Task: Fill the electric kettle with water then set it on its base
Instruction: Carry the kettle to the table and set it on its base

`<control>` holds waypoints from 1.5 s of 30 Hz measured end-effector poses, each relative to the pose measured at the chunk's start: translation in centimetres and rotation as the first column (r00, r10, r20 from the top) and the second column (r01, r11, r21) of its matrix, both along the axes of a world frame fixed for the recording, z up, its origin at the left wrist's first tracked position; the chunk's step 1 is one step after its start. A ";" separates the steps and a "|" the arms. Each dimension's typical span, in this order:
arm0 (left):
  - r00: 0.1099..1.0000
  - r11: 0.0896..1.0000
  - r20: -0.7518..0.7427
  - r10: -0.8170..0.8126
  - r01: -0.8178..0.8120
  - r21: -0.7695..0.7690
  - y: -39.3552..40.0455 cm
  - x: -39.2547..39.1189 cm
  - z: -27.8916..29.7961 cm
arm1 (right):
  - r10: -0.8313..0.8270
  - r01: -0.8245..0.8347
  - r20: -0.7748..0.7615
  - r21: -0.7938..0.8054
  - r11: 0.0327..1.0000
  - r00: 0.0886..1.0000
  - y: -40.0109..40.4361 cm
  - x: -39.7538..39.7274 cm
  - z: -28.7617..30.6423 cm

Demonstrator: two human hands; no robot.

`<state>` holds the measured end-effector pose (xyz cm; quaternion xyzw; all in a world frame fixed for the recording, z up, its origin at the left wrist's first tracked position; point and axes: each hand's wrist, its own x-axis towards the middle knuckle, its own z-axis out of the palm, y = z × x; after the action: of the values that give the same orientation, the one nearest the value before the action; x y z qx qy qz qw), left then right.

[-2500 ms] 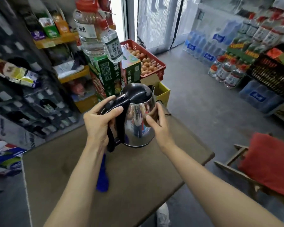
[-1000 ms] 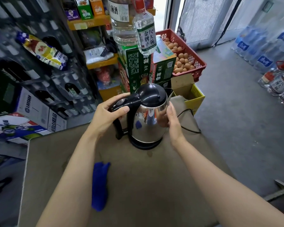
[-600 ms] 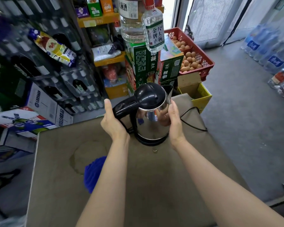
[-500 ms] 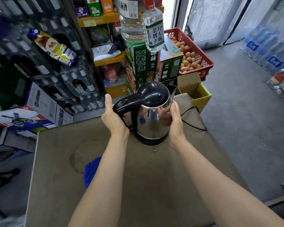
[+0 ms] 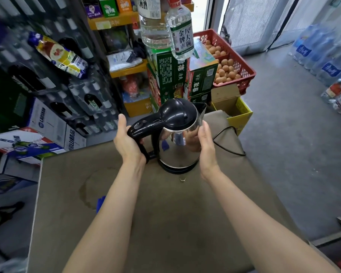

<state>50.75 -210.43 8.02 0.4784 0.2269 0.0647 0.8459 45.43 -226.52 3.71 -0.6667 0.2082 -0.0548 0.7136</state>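
Observation:
A steel electric kettle (image 5: 178,148) with a black lid and black handle stands upright on its black base (image 5: 177,170) at the far middle of the brown table (image 5: 165,223). My left hand (image 5: 127,142) rests against the handle, thumb up, fingers around its lower part. My right hand (image 5: 205,144) lies flat against the kettle's right side, fingers extended. A black power cord (image 5: 227,142) runs from the base off the table's right edge.
A blue cloth (image 5: 100,201) lies by a damp ring on the table's left. Green cartons (image 5: 177,75) topped with clear bottles stand behind the kettle. A red crate of eggs (image 5: 228,64) and a yellow box (image 5: 234,109) lie beyond.
The kettle came down from in front of me onto its base. My left hand slid from the handle's top to its side. The view shifted, hiding most of the blue cloth.

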 end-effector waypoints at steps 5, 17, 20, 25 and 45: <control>1.000 1.000 -0.009 -0.005 0.004 -0.004 0.0 -1.6 -1.0 | 0.011 -0.011 -0.021 0.007 1.000 1.000 -1.0 -0.8 -1.0; 0.998 0.998 0.033 -0.060 0.059 0.012 0.2 2.1 -0.4 | 0.000 0.001 -0.019 0.022 1.000 1.000 -0.4 2.0 -0.3; 0.999 0.999 0.031 -0.044 0.044 0.003 0.6 2.4 -0.3 | 0.016 -0.016 -0.019 0.013 1.000 1.000 -0.1 2.2 -0.3; 0.999 0.999 0.028 -0.034 0.034 -0.015 0.8 1.1 -0.6 | 0.024 -0.025 -0.017 -0.012 1.000 1.000 -0.4 1.0 -0.2; 0.994 0.999 0.105 -0.042 0.041 0.016 0.8 0.1 -0.8 | 0.132 -0.130 0.025 -0.072 0.989 0.991 -2.2 -0.6 0.1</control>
<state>50.87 -209.59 7.22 0.4849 0.1717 0.0738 0.8544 44.84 -228.76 3.82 -0.7025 0.1513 -0.0249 0.6950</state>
